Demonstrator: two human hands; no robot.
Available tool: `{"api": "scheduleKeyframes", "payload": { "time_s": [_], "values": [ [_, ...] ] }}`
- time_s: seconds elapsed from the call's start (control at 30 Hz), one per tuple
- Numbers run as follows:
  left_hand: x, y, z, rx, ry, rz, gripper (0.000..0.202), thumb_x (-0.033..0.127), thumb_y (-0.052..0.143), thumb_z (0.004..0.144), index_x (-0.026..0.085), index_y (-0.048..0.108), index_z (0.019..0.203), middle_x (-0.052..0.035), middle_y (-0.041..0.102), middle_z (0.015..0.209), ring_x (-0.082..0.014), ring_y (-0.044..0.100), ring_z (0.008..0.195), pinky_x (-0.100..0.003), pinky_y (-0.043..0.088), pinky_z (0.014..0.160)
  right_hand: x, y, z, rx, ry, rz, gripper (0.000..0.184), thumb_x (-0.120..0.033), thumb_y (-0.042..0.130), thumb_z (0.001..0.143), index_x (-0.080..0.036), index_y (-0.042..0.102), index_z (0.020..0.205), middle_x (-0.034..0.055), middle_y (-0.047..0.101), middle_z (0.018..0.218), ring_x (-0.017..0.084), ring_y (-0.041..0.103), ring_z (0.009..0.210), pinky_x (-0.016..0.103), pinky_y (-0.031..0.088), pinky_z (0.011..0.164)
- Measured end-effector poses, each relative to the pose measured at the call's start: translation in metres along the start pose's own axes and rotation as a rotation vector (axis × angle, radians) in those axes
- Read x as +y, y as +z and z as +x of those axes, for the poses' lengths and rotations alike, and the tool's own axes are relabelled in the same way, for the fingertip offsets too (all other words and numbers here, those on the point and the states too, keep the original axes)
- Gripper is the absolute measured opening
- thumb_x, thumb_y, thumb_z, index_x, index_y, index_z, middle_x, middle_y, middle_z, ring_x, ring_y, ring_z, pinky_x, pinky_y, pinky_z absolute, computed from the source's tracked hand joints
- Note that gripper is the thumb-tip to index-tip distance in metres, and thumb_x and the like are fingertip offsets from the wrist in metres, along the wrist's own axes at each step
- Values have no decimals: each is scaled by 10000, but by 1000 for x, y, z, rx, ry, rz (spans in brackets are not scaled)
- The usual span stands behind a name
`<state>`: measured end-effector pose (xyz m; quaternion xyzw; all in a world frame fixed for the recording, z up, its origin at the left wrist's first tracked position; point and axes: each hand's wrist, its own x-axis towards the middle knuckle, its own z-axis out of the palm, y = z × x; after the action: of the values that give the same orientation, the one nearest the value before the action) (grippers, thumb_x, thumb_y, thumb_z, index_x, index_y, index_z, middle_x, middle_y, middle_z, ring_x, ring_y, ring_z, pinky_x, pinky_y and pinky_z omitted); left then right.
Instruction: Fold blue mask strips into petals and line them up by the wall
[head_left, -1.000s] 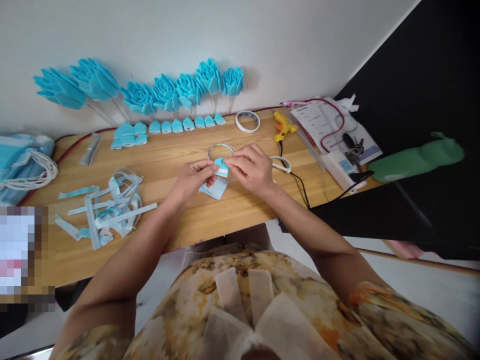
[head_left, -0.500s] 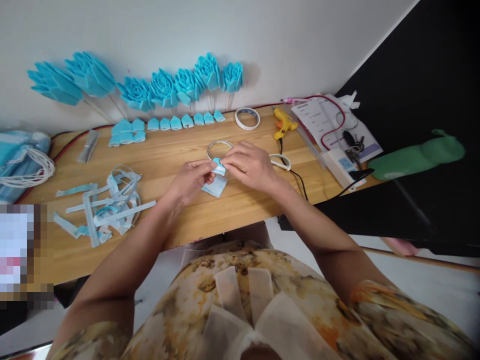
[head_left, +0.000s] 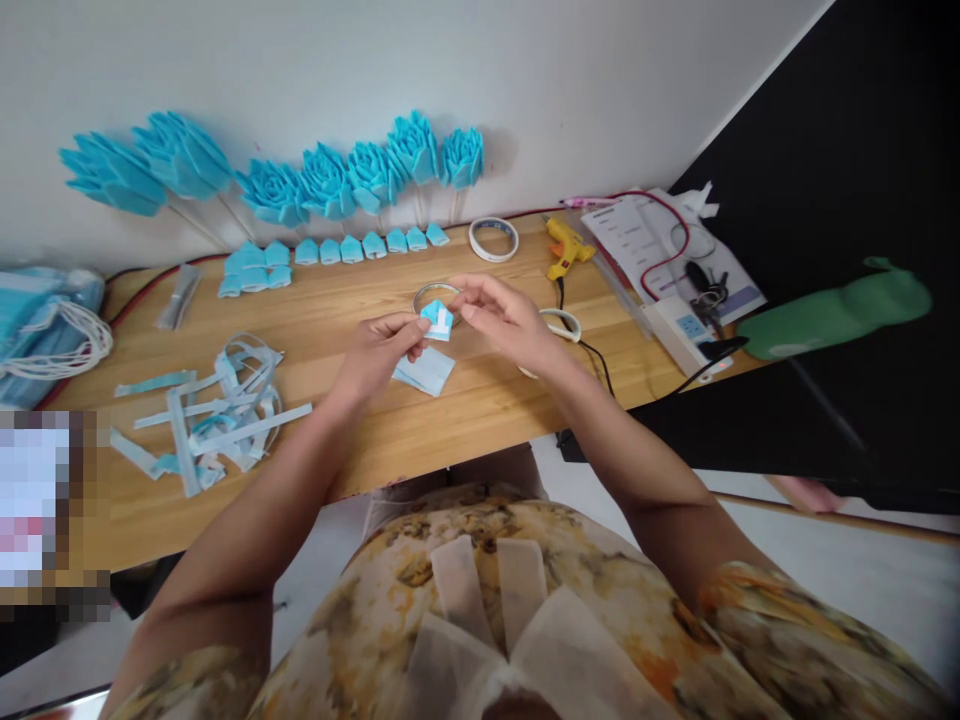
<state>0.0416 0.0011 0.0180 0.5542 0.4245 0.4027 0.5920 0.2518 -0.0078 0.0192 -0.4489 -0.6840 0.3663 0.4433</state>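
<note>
My left hand [head_left: 381, 345] pinches a small folded blue fabric petal [head_left: 444, 327] between thumb and fingers. It has a pointed top, and white strips show on its face. Just right of the petal is my right hand [head_left: 501, 318], fingers apart, with nothing visible in them. Flat on the table below lies a light blue cloth piece [head_left: 429, 372]. A tape roll [head_left: 417, 297] is partly hidden behind the petal and my right hand. White scissors handles [head_left: 570, 325] show beyond my right wrist.
Blue fabric flowers [head_left: 326, 185] on sticks lean on the wall, with rows of folded petals [head_left: 351, 249] before them. Cut strips [head_left: 217, 415] lie left. A second tape roll [head_left: 516, 238], yellow glue gun [head_left: 568, 250], power strip [head_left: 686, 330] and green bottle [head_left: 832, 310] stand right.
My right hand has let go of the petal and moved slightly off to the right. The petal now faces me opened flat, in my left hand alone.
</note>
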Motion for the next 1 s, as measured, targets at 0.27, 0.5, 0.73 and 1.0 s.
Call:
{"api": "scheduleKeyframes", "payload": {
  "time_s": [0.27, 0.5, 0.73, 1.0],
  "values": [
    [-1, 4, -2, -19, 45, 93, 292, 458, 748, 777, 196, 659, 686, 6, 564, 630, -115, 463, 585, -258, 355, 565, 2, 21, -1, 7, 49, 101, 375, -232, 653, 868, -257, 650, 1243, -27, 646, 885, 114, 583, 781, 265, 510, 736],
    [-3, 4, -1, -14, 20, 69, 251, 396, 792, 708, 199, 636, 729, 30, 516, 637, -105, 414, 571, -251, 310, 543, 3, 22, -1, -3, 54, 109, 360, -277, 638, 891, -246, 662, 1249, -18, 669, 894, 129, 616, 824, 293, 524, 791],
    [-7, 4, 1, -36, 25, 122, 250, 379, 787, 731, 179, 640, 714, 25, 558, 645, -94, 451, 569, -235, 338, 542, 3, 21, -1, -13, 39, 105, 376, -340, 699, 872, -225, 701, 1231, -10, 651, 897, 129, 597, 805, 289, 514, 760],
    [0, 4, -2, -8, 2, 87, 182, 339, 760, 756, 166, 700, 754, 22, 594, 648, -84, 454, 557, -219, 348, 530, 8, 17, 1, 51, 91, 181, 383, -479, 656, 918, -225, 718, 1199, 13, 700, 930, 151, 632, 868, 313, 544, 829]
  ]
}}
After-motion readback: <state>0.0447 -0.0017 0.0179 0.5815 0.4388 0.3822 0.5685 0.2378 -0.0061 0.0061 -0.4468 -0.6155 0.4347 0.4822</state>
